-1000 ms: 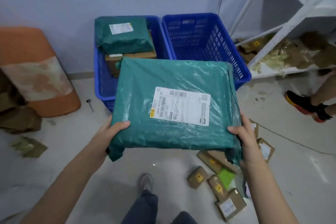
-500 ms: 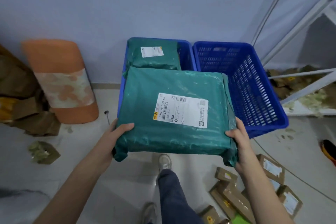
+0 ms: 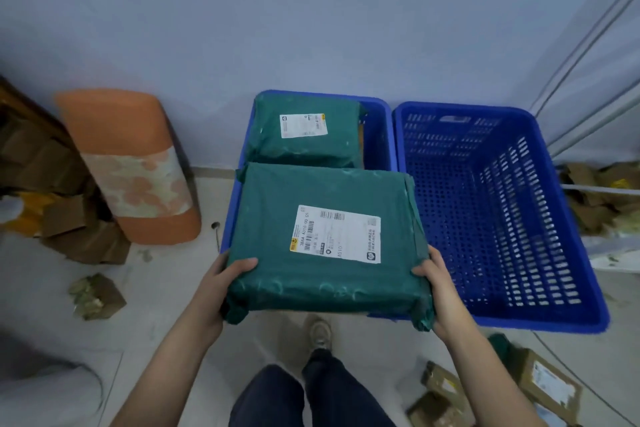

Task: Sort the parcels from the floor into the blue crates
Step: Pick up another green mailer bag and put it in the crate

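I hold a large green plastic-wrapped parcel (image 3: 322, 239) with a white label over the near half of the left blue crate (image 3: 379, 135). My left hand (image 3: 221, 284) grips its near left corner, thumb on top. My right hand (image 3: 438, 288) grips its near right corner. A smaller green parcel (image 3: 304, 130) with a white label lies at the far end of that crate. The right blue crate (image 3: 502, 218) stands beside it with nothing visible inside.
An orange patterned roll (image 3: 131, 166) leans against the wall at left, with brown cardboard scraps (image 3: 62, 218) beyond it. Several small brown parcels (image 3: 540, 388) lie on the floor at lower right. My leg and shoe (image 3: 320, 333) are below the parcel. White shelf rails (image 3: 588, 107) run at right.
The view has stepped closer to the crates. The large parcel, still held in both hands, has moved forward over the left crate.
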{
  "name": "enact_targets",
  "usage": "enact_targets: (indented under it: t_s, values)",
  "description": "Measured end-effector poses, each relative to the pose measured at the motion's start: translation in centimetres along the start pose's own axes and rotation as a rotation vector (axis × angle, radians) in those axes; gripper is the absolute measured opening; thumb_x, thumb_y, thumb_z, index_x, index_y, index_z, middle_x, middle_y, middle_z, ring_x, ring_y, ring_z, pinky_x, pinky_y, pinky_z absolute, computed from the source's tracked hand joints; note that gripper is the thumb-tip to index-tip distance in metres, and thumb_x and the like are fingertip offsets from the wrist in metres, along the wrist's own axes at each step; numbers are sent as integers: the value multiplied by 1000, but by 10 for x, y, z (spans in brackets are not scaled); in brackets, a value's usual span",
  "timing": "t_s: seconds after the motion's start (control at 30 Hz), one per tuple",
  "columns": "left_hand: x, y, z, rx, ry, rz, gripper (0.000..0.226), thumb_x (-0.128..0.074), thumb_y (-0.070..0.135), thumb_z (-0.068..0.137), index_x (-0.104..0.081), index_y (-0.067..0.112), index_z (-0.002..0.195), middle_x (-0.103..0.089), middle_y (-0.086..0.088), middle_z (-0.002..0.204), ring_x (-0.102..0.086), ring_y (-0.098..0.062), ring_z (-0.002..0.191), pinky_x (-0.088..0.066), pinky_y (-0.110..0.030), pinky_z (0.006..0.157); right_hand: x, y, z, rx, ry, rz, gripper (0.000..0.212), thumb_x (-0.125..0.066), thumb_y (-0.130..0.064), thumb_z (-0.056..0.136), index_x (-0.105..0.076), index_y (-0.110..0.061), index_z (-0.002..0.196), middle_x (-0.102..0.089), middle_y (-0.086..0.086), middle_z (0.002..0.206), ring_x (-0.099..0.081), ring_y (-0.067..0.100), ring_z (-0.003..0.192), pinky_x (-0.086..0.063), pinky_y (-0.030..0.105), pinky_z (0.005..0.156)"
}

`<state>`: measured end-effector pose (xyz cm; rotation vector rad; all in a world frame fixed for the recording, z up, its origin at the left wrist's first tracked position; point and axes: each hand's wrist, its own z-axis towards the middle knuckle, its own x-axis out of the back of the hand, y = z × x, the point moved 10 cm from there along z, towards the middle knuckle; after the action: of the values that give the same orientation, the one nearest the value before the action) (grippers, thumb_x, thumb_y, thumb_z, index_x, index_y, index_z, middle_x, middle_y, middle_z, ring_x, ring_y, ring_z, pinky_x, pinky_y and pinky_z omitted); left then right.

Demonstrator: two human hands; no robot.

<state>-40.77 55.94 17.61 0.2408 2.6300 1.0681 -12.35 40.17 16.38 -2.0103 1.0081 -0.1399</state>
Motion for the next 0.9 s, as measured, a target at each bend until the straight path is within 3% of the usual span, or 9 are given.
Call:
enact_targets:
  t_s: [0.1, 0.17, 0.23, 0.37, 0.5, 0.6, 0.73, 0.8, 0.9]
  values:
    - [6, -8, 23, 64, 48, -48, 63, -70, 23, 62, -56, 13, 123, -69, -12, 114, -68, -25, 94, -57, -28, 63, 4, 24, 37, -162, -37, -67, 67, -68, -52, 76, -48, -21, 131, -61, 7, 127, -61, 27, 114, -48, 49, 98]
    - [10, -5, 41, 82, 67, -41, 69, -74, 24, 58, -54, 13, 124, -70, -11, 111, -68, -25, 92, -57, -28, 63, -2, 34, 58, -268, -72, -152, 79, -73, -63, 68, -48, -27, 134, -62, 4, 129, -61, 26, 116, -45, 48, 103]
    - [16, -3, 63, 125, 84, -1, 77, -75, 25, 56, -51, 13, 127, -68, -12, 112, -68, -26, 92, -56, -29, 65, -12, 34, 78, -306, -98, -198, 73, -76, -53, 70, -50, -26, 133, -65, 4, 125, -64, 26, 112, -49, 44, 98]
    - [14, -6, 110, 247, 32, 47, 84, -77, 21, 55, -42, 16, 131, -62, -11, 118, -65, -24, 92, -54, -30, 65, -12, 35, 113, -333, 26, -303, 98, -86, -47, 56, -41, -24, 139, -62, 5, 125, -64, 27, 106, -52, 43, 93]
    - [24, -31, 163, 364, 43, 64, 79, -77, 10, 64, -36, 17, 131, -60, -9, 110, -63, -26, 89, -52, -36, 69, -14, 55, 152, -362, 48, -401, 85, -78, -34, 70, -34, -23, 141, -55, 8, 131, -61, 25, 105, -53, 38, 82]
    - [38, -59, 197, 467, 44, 83, 70, -71, 8, 77, -36, 17, 136, -60, -12, 119, -62, -30, 96, -53, -40, 76, -13, 81, 178, -436, 51, -454, 92, -80, -31, 69, -28, -25, 145, -52, 9, 134, -59, 28, 108, -52, 42, 87]
    - [52, -92, 223, 577, 83, 118, 64, -68, 10, 80, -40, 14, 137, -59, -15, 124, -62, -28, 95, -53, -37, 72, -8, 120, 200, -539, 58, -421, 120, -88, -39, 45, -25, -27, 147, -50, 8, 137, -56, 28, 114, -48, 46, 98]
    - [56, -105, 239, 598, 143, 125, 59, -68, 12, 80, -45, 12, 133, -61, -15, 118, -62, -27, 90, -53, -35, 67, -6, 137, 213, -592, 49, -401, 110, -84, -32, 56, -22, -27, 148, -48, 8, 138, -54, 27, 117, -45, 46, 102]
    - [61, -126, 261, 566, 321, 89, 35, -65, 12, 80, -56, 11, 114, -63, -13, 101, -61, -28, 87, -53, -43, 83, 2, 160, 238, -635, 49, -395, 98, -78, -25, 72, -16, -32, 149, -45, 6, 140, -51, 25, 120, -43, 44, 104]
